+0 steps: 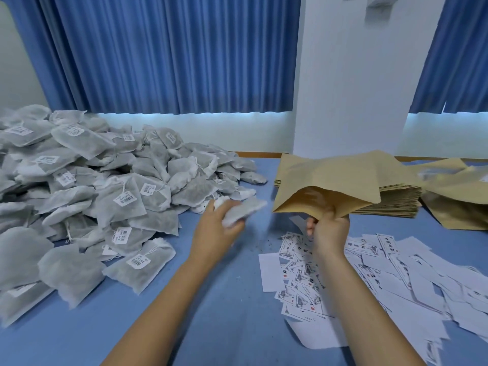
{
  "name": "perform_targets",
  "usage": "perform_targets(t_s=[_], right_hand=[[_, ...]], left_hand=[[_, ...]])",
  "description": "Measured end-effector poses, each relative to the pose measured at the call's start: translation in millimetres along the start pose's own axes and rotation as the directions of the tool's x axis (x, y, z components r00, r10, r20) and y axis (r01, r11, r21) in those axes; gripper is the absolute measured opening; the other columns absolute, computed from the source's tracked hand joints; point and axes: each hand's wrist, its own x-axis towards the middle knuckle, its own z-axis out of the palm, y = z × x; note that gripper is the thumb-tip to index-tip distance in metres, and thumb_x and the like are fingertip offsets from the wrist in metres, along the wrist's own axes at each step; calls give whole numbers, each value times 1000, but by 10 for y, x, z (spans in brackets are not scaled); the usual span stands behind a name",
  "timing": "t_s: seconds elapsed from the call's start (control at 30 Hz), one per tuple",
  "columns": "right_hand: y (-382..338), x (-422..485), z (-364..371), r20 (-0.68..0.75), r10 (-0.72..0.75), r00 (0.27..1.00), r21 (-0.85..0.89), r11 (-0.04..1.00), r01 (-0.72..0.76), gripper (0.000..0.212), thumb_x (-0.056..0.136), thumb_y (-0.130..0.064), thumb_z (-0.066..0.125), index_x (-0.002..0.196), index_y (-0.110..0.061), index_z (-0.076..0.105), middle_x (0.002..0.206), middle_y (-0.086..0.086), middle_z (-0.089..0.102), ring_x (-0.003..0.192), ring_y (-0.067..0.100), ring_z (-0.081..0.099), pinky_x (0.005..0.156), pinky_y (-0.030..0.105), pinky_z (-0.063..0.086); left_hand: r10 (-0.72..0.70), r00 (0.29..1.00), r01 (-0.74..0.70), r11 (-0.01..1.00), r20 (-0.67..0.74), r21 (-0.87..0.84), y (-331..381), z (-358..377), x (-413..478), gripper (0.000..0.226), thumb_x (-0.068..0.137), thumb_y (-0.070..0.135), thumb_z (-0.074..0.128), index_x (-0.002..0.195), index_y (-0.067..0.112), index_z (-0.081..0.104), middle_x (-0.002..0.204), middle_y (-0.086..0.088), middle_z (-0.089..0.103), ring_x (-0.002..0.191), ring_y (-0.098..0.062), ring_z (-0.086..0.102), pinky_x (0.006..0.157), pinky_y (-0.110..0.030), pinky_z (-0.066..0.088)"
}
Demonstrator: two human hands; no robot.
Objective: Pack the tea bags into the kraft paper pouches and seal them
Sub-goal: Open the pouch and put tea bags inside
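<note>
My left hand grips a grey mesh tea bag, blurred by motion, just right of the big heap of tea bags. Raised above the table is a kraft paper pouch, which my right hand pinches by its lower edge. The pouch's mouth gapes open toward the tea bag, a short gap between the two. Behind the held pouch lies a flat stack of kraft pouches.
The blue table carries a scatter of white printed labels and backing papers at the right. More kraft pouches lie at the far right. Blue curtains and a white pillar stand behind the table.
</note>
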Motion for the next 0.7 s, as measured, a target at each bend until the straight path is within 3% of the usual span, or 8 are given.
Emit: perform_targets(t_s=[0.03, 0.13, 0.23, 0.3, 0.43, 0.53, 0.6, 0.7], right_hand=[[0, 29, -15, 11, 2, 1000, -3, 1000, -2, 34, 101, -15, 28, 73, -10, 47, 42, 4, 45, 29, 11, 34, 34, 19, 29], [14, 81, -11, 63, 14, 998, -90, 996, -8, 29, 100, -9, 30, 78, -7, 49, 48, 5, 48, 34, 12, 41, 35, 18, 33], [94, 40, -10, 115, -37, 993, -229, 971, 63, 22, 97, 0, 39, 82, -6, 53, 75, 9, 57, 65, 21, 54, 63, 26, 46], [134, -43, -44, 235, -69, 970, -271, 953, 134, 16, 93, 9, 47, 103, 3, 57, 98, 12, 60, 85, 24, 57, 83, 36, 48], [92, -95, 10, 243, -99, 965, -172, 975, 143, 37, 97, -10, 46, 133, -3, 47, 121, 17, 59, 94, 23, 61, 80, 28, 54], [62, -101, 84, 153, -29, 988, -37, 999, 35, 30, 101, -13, 31, 127, -12, 45, 92, 16, 59, 57, 14, 55, 42, 19, 44], [69, -95, 85, 125, -17, 992, 22, 1000, 14, 27, 98, -1, 27, 115, -11, 46, 74, 13, 51, 43, 12, 43, 36, 16, 33], [79, -87, 83, 100, -12, 995, 49, 999, 7, 36, 91, 7, 32, 114, -14, 51, 77, 7, 56, 51, 12, 49, 39, 17, 38]], left_hand=[[-91, 993, 106, 959, 69, -264, 108, -78, 9, 14, 78, 29, 66, 88, 38, 70, 91, 12, 66, 82, -8, 61, 71, -18, 48], [-109, 783, 596, 413, 612, -689, 403, -226, -29, 10, 77, 29, 65, 80, 22, 71, 77, -2, 66, 70, -15, 63, 63, -22, 50], [-42, 652, 706, 399, 757, -585, 657, -50, -30, 17, 76, 25, 67, 88, 13, 65, 74, -5, 65, 66, -16, 61, 64, -26, 48], [-57, 673, 704, 355, 737, -615, 841, 155, 28, 15, 80, 26, 63, 89, 14, 64, 75, -5, 65, 67, -16, 62, 67, -28, 48], [-202, 847, 521, 133, 491, -843, 1025, 465, 258, 10, 93, 20, 54, 94, 15, 63, 76, -4, 69, 70, -16, 66, 67, -28, 54], [-178, 956, 292, 520, 233, -803, 1124, 605, 367, 13, 92, 15, 57, 99, 21, 66, 96, -6, 70, 91, -23, 66, 81, -33, 52], [109, 992, -57, 848, 68, -527, 1168, 643, 365, 25, 87, 11, 58, 105, 25, 67, 110, -2, 64, 104, -19, 60, 89, -26, 46], [419, 902, -380, 886, 104, -267, 1142, 718, 333, 45, 76, 5, 58, 113, 30, 65, 114, 0, 54, 105, -20, 52, 89, -31, 45]])
